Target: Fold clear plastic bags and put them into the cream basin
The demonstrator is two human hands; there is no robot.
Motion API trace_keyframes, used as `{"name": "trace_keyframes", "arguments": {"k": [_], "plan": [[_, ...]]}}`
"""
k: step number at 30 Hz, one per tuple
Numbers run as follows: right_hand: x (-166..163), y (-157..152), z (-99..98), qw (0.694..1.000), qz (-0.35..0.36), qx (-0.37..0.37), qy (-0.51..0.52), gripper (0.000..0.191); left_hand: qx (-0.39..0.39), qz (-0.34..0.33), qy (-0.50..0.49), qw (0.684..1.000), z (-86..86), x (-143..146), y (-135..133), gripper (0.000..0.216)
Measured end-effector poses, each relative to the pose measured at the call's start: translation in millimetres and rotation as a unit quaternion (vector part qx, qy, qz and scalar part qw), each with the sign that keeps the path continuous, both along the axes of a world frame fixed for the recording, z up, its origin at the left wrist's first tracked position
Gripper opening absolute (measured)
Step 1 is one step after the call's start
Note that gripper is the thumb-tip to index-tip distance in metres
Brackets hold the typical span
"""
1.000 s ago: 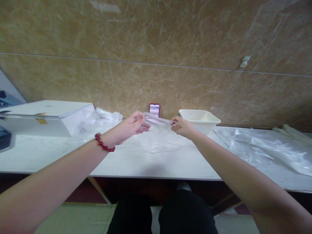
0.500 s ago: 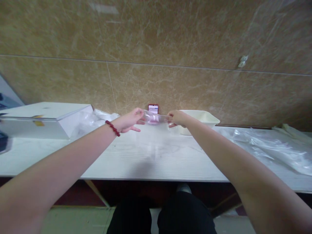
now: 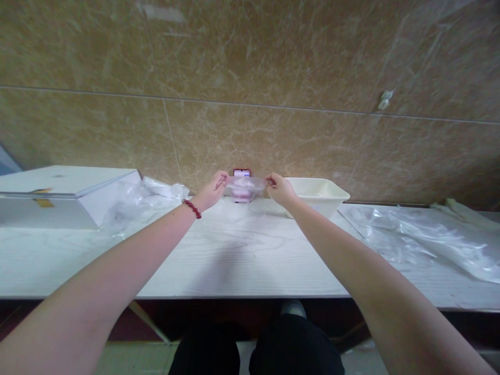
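A clear plastic bag point(image 3: 252, 184) is stretched between my two hands above the white table. My left hand point(image 3: 212, 189), with a red bead bracelet at the wrist, pinches the bag's left end. The right end is pinched by the fingers of my right hand point(image 3: 280, 188). Behind the bag a phone point(image 3: 241, 173) in a red case leans against the wall, its lit screen partly seen through the plastic. Just to the right of my right hand stands a cream plastic tub point(image 3: 320, 191); its contents cannot be made out.
At the left a white box point(image 3: 66, 198) stands on the table point(image 3: 250, 260), with crumpled clear plastic point(image 3: 156, 190) beside it. Flat clear plastic bags point(image 3: 414, 234) cover the right part. A tan marbled wall point(image 3: 250, 135) rises along the table's back edge.
My left hand's spread fingers have closed in on the bag's end. My right hand has risen slightly, and the bag is now stretched flatter. The view has shifted a little.
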State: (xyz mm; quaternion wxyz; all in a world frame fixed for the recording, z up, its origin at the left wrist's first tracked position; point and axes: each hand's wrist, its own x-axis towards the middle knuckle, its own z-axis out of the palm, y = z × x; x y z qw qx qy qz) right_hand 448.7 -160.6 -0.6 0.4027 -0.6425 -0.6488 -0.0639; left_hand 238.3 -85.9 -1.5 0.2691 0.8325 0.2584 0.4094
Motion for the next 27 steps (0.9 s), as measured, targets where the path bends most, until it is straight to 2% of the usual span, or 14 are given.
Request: {"name": "trace_keyframes", "arguments": {"k": [4, 8, 15, 18, 22, 27], "plan": [[-2.8, -16.0, -13.2, 0.998, 0.04, 0.037, -0.038, 0.018, 0.07, -0.001, 0.016, 0.997, -10.9, -7.9, -6.7, 0.021], [-9.1, -32.8, -33.1, 0.994, 0.073, 0.037, -0.067, 0.022, 0.104, -0.002, 0.049, 0.993, -32.0, -18.0, -16.0, 0.024], [-15.3, -51.3, -83.5, 0.98, 0.152, -0.036, -0.124, 0.027, 0.165, -0.047, 0.16, 0.972, -87.5, -34.2, -27.7, 0.024], [-14.9, -58.5, -102.8, 0.97, 0.17, -0.074, -0.155, 0.031, 0.169, -0.076, 0.217, 0.958, -105.6, -38.8, -33.4, 0.023], [-13.8, -69.3, -118.1, 0.959, 0.187, -0.119, -0.178, 0.034, 0.171, -0.108, 0.274, 0.94, -116.5, -42.9, -46.1, 0.023], [-15.5, -84.5, -122.1, 0.942, 0.209, -0.178, -0.193, 0.038, 0.193, -0.155, 0.324, 0.913, -116.4, -45.5, -60.2, 0.026]]}}
